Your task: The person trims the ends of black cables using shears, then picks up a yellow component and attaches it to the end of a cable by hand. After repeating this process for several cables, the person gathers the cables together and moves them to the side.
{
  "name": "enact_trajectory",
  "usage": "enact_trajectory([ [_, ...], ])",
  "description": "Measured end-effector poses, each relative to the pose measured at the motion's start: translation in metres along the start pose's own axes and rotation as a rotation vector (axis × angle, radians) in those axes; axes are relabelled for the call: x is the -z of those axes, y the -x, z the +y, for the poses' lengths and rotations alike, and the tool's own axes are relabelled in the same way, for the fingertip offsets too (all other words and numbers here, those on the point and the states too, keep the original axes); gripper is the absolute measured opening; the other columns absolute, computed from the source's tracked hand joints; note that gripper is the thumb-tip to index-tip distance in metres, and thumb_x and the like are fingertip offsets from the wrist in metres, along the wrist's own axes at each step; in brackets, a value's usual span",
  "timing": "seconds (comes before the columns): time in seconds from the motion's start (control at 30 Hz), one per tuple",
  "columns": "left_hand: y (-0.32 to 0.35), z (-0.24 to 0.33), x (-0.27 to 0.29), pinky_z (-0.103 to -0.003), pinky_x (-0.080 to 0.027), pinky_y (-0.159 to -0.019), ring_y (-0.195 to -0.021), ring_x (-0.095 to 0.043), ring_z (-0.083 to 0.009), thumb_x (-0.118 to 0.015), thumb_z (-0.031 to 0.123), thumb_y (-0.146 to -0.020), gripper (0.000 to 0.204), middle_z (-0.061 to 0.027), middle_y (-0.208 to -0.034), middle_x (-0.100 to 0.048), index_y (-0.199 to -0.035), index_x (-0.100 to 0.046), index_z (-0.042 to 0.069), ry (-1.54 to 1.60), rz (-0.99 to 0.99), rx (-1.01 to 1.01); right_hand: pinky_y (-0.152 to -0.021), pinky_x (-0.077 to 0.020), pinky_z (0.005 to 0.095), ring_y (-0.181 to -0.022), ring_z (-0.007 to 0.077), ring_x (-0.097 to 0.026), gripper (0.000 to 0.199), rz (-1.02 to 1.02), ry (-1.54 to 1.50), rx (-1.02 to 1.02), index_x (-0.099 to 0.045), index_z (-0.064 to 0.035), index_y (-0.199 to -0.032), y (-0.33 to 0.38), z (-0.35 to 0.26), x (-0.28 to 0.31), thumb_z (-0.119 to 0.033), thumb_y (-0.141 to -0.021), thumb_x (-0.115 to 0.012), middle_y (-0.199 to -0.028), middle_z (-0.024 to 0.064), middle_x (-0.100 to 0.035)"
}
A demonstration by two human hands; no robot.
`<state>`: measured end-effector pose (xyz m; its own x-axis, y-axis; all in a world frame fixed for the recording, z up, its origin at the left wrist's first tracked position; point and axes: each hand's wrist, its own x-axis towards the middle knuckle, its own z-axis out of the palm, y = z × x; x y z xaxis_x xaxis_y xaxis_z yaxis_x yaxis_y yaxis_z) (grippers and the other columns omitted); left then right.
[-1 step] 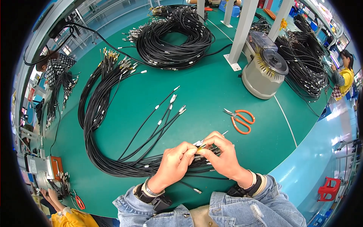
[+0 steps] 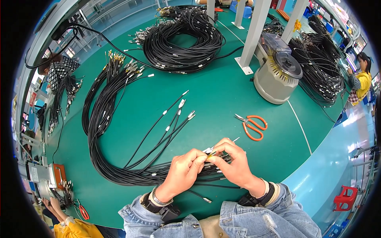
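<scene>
My left hand (image 2: 183,169) and my right hand (image 2: 235,166) meet at the near side of the green table, fingertips pinched together. Between them shows a small gold-coloured cable connector (image 2: 211,154), largely covered by the fingers. Both hands are closed on it. Behind and beneath them runs a curved bundle of black cables (image 2: 94,146), its near ends partly hidden by my hands. A few cables with white tags and metal tips (image 2: 181,104) fan out from the bundle. Orange-handled cutters (image 2: 254,126) lie beyond my right hand, touched by neither.
A large coil of black cables (image 2: 182,43) lies at the back. Beside the grey posts stands a round grey machine with a dark top (image 2: 278,77). More cables (image 2: 321,67) are heaped far right. Co-workers sit around; one's hands (image 2: 55,208) are at lower left, near red-handled cutters (image 2: 83,212).
</scene>
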<state>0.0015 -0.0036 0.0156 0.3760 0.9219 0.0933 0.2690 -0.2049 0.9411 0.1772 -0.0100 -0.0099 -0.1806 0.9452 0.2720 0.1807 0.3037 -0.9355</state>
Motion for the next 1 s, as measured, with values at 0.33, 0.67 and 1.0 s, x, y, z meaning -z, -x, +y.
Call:
enact_trajectory([
  [0.33, -0.005, -0.009, 0.013, -0.021, -0.023, -0.044, -0.05, -0.031, -0.0031, -0.046, 0.019, -0.099, 0.022, 0.0047, -0.06, -0.042, -0.088, -0.055, 0.002, 0.65, -0.322, 0.33, -0.077, -0.0455, 0.0284, -0.082, 0.0137, -0.056, 0.01, -0.132, -0.522, -0.128, -0.062, -0.0006, -0.093, 0.0, 0.011, 0.001, -0.006, -0.086, -0.064, -0.087, 0.0066, -0.06],
  [0.67, -0.001, -0.013, -0.002, -0.02, -0.024, -0.045, -0.052, -0.032, -0.0023, -0.046, 0.016, -0.099, 0.02, 0.0041, -0.062, -0.044, -0.089, -0.055, 0.002, 0.475, -0.103, 0.201, -0.076, -0.0473, 0.0277, -0.085, 0.0135, -0.057, 0.011, -0.054, -0.472, -0.144, -0.059, 0.0017, -0.098, -0.002, 0.001, 0.001, -0.002, -0.088, -0.06, -0.092, 0.0074, -0.059],
  [1.0, -0.003, -0.009, 0.0, -0.019, -0.03, -0.048, -0.055, -0.039, -0.0028, -0.05, 0.012, -0.097, 0.014, 0.0018, -0.065, -0.052, -0.091, -0.055, 0.001, 0.339, -0.192, 0.215, -0.069, -0.0458, 0.0277, -0.075, 0.0133, -0.056, 0.01, -0.147, -0.372, -0.18, -0.059, -0.0003, -0.092, -0.003, 0.007, 0.009, -0.004, -0.084, -0.064, -0.083, 0.0058, -0.059],
])
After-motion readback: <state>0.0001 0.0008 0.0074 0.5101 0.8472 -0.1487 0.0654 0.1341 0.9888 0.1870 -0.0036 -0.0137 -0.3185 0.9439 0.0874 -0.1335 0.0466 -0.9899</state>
